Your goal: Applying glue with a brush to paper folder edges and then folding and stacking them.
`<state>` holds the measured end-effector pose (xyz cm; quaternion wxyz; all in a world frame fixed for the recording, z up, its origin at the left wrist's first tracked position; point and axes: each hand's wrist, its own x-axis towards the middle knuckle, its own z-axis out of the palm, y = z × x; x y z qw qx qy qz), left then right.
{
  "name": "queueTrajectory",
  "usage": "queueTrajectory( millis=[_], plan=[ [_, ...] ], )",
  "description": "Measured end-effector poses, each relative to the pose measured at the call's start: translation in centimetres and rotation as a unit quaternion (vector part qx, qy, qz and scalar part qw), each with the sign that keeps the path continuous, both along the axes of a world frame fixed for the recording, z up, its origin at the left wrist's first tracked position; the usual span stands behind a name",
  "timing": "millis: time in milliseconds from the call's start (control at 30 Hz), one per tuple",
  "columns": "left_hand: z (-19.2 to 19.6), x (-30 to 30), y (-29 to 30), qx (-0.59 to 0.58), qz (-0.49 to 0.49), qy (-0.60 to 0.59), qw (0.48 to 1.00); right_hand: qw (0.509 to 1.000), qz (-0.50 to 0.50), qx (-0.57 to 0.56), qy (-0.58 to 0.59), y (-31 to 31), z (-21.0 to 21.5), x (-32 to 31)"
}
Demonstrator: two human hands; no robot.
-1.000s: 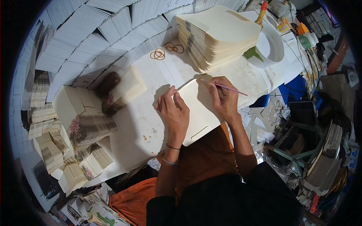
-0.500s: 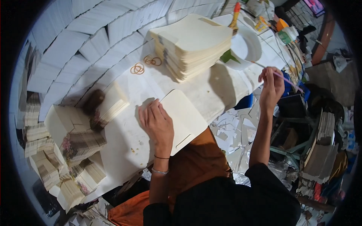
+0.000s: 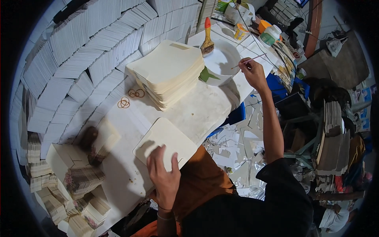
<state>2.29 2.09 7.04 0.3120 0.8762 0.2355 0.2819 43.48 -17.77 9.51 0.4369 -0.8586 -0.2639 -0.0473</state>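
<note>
My left hand (image 3: 164,175) lies flat, fingers spread, on a cream card sheet (image 3: 166,142) at the near edge of the white table (image 3: 205,106). Stretched out to the far right, my right hand (image 3: 252,73) pinches a thin stick (image 3: 248,61) whose tip reaches over a white bowl (image 3: 221,61). A wide brush with an orange handle (image 3: 207,37) rests on the bowl's far rim. A green scrap (image 3: 207,74) lies at the bowl's near side. A tall stack of cream card sheets (image 3: 167,73) stands beside the bowl.
Rubber bands (image 3: 129,98) lie left of the stack. Rows of white paper bundles (image 3: 90,51) wall the back and left. Folded boxes and printed packets (image 3: 67,177) crowd the near left. Jars and a white bottle (image 3: 270,35) stand beyond the bowl. Paper offcuts (image 3: 237,150) litter the floor.
My right hand left the card sheet and swung out to the far right, carrying the stick to the bowl. The left hand stayed pressed on the sheet.
</note>
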Motion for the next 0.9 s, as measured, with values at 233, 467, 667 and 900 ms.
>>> queueTrajectory(
  millis=[233,467,667,900],
  plan=[
    [-2.3,-2.8,-1.4,-0.022,-0.115,0.029,0.993,0.995,0.005,-0.096,-0.024,0.7,1.0,-0.1],
    [-3.9,-3.7,-1.4,-0.002,-0.138,0.045,0.989,0.985,0.046,-0.16,-0.041,0.7,1.5,0.3],
    [-4.3,-3.7,-1.2,0.001,-0.129,0.033,0.991,0.986,0.061,-0.136,-0.07,0.8,1.5,0.3],
    [-4.8,-3.4,-1.1,0.014,-0.125,0.013,0.992,0.985,0.059,-0.158,-0.045,0.7,1.9,0.7]
  ],
)
